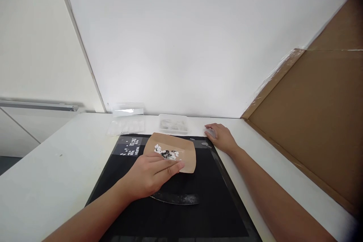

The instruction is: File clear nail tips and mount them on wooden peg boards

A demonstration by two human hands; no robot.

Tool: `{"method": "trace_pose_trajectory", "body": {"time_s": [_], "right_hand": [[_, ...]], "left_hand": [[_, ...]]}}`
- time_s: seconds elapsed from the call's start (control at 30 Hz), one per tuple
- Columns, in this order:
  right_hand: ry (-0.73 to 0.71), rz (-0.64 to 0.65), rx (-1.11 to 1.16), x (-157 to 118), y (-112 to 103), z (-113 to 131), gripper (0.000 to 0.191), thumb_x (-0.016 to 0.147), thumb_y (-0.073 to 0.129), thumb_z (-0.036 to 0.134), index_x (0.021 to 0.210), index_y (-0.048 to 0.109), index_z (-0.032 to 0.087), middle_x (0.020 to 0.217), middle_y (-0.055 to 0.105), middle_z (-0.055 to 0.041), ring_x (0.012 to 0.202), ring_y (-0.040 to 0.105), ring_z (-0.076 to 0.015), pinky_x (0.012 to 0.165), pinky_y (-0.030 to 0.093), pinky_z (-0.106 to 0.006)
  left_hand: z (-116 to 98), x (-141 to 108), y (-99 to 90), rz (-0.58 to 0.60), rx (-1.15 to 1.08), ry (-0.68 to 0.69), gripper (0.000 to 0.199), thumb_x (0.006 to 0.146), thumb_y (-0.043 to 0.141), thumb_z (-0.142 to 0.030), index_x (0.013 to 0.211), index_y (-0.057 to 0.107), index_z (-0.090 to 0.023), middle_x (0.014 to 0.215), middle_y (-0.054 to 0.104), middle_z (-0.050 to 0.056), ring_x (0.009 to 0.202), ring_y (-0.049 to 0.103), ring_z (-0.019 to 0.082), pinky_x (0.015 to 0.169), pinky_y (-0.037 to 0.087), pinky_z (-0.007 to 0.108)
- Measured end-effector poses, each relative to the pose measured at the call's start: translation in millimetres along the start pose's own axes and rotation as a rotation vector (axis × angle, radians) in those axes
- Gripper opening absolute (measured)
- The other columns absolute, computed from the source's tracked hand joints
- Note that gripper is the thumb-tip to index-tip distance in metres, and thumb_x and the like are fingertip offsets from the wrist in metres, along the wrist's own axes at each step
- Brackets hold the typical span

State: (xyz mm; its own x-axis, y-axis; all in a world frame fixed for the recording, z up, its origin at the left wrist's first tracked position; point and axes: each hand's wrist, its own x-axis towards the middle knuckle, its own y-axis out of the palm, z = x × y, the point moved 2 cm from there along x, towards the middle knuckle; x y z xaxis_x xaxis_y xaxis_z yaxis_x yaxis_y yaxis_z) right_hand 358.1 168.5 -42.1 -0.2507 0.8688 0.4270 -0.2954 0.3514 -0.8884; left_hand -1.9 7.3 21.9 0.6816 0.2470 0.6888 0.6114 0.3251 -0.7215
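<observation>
A tan sheet (187, 155) with curved edges lies on the black mat (210, 185), bearing a small pile of white and black pieces (170, 154). My left hand (154, 172) rests over the sheet's lower left part, fingers pressed together beside the pile; what they hold, if anything, is hidden. At the mat's far right corner, my right hand (221, 136) curls its thumb and fingers around a small translucent piece (210, 132). A dark curved strip (181, 199) lies on the mat below my left hand.
Small white pieces sit on a dark card (127, 147) at the mat's far left. Behind the mat are a clear open case (127, 121) and a shallow translucent tray (173, 124). A cardboard panel (317, 121) stands along the right, and a white wall rises at the back.
</observation>
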Motion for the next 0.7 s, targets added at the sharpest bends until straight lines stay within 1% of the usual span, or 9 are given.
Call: {"method": "trace_pose_trajectory", "body": {"time_s": [0.07, 0.13, 0.23, 0.3, 0.37, 0.4, 0.5, 0.6, 0.7], "right_hand": [[0.011, -0.006, 0.013, 0, 2, -2, 0.04, 0.099, 0.047, 0.042, 0.131, 0.064, 0.025, 0.129, 0.071, -0.0086, 0.123, 0.061, -0.0308, 0.104, 0.048, -0.046], [0.013, -0.003, 0.031, 0, 4, -3, 0.04, 0.1, 0.046, 0.041, 0.132, 0.064, 0.026, 0.131, 0.07, -0.0079, 0.124, 0.061, -0.0301, 0.105, 0.048, -0.045], [0.01, 0.002, 0.056, 2, 5, -3, 0.036, 0.1, 0.046, 0.039, 0.126, 0.068, 0.026, 0.125, 0.073, -0.0069, 0.118, 0.064, -0.0282, 0.101, 0.05, -0.043], [0.011, -0.001, 0.068, 2, 5, -3, 0.034, 0.099, 0.047, 0.038, 0.121, 0.07, 0.025, 0.118, 0.075, -0.0065, 0.112, 0.066, -0.0271, 0.097, 0.052, -0.041], [0.016, -0.006, 0.074, 3, 5, -2, 0.033, 0.099, 0.048, 0.038, 0.118, 0.072, 0.025, 0.114, 0.076, -0.0064, 0.108, 0.067, -0.0265, 0.094, 0.053, -0.04], [0.018, -0.008, 0.075, 3, 5, -2, 0.033, 0.099, 0.048, 0.037, 0.117, 0.072, 0.025, 0.112, 0.076, -0.0063, 0.107, 0.067, -0.0264, 0.094, 0.053, -0.04], [0.021, -0.012, 0.072, 3, 4, -1, 0.032, 0.098, 0.049, 0.037, 0.116, 0.072, 0.025, 0.111, 0.076, -0.0062, 0.107, 0.067, -0.0263, 0.093, 0.052, -0.04], [0.046, -0.024, 0.051, 3, 4, -1, 0.031, 0.098, 0.049, 0.038, 0.115, 0.072, 0.025, 0.114, 0.075, -0.0068, 0.108, 0.067, -0.0273, 0.094, 0.051, -0.042], [0.117, -0.044, 0.019, 3, 4, -2, 0.032, 0.098, 0.049, 0.042, 0.112, 0.074, 0.027, 0.117, 0.074, -0.0076, 0.111, 0.065, -0.0303, 0.095, 0.049, -0.046]], "left_hand": [[2, -3, 1.7, -0.02, 0.004, -0.059, 0.061, 0.099, 0.051, -0.002, 0.157, 0.042, -0.016, 0.131, 0.074, 0.011, 0.096, 0.074, 0.019, 0.079, 0.063, 0.033], [5, -5, 3.8, -0.023, 0.008, -0.121, 0.07, 0.097, 0.04, 0.004, 0.163, 0.029, -0.019, 0.146, 0.063, 0.015, 0.114, 0.071, 0.021, 0.083, 0.064, 0.034], [12, -5, 5.9, 0.002, -0.055, -0.217, 0.079, 0.095, 0.028, 0.009, 0.166, 0.021, -0.025, 0.166, 0.036, 0.018, 0.145, 0.05, 0.028, 0.087, 0.064, 0.037], [15, -3, 5.6, -0.004, -0.135, -0.284, 0.081, 0.095, 0.026, 0.008, 0.166, 0.02, -0.031, 0.173, 0.019, 0.015, 0.154, 0.035, 0.031, 0.089, 0.065, 0.038], [17, -2, 4.2, -0.052, -0.173, -0.352, 0.081, 0.097, 0.029, 0.005, 0.166, 0.02, -0.035, 0.175, 0.009, 0.011, 0.158, 0.025, 0.034, 0.095, 0.064, 0.042], [17, -1, 3.6, -0.079, -0.164, -0.382, 0.081, 0.097, 0.03, 0.005, 0.166, 0.019, -0.036, 0.175, 0.005, 0.01, 0.159, 0.022, 0.035, 0.101, 0.061, 0.046], [17, 0, 2.9, -0.122, -0.059, -0.479, 0.088, 0.093, 0.031, 0.008, 0.167, 0.013, -0.037, 0.175, -0.006, 0.008, 0.161, 0.008, 0.037, 0.116, 0.046, 0.061], [20, 0, 3.1, -0.151, 0.043, -0.587, 0.099, 0.087, 0.034, 0.012, 0.168, 0.001, -0.035, 0.174, -0.017, 0.008, 0.161, -0.008, 0.039, 0.12, 0.034, 0.07], [24, -1, 2.7, -0.187, 0.1, -0.649, 0.101, 0.087, 0.044, 0.006, 0.168, -0.002, -0.031, 0.174, -0.017, 0.01, 0.159, -0.014, 0.042, 0.121, 0.022, 0.075]]}}
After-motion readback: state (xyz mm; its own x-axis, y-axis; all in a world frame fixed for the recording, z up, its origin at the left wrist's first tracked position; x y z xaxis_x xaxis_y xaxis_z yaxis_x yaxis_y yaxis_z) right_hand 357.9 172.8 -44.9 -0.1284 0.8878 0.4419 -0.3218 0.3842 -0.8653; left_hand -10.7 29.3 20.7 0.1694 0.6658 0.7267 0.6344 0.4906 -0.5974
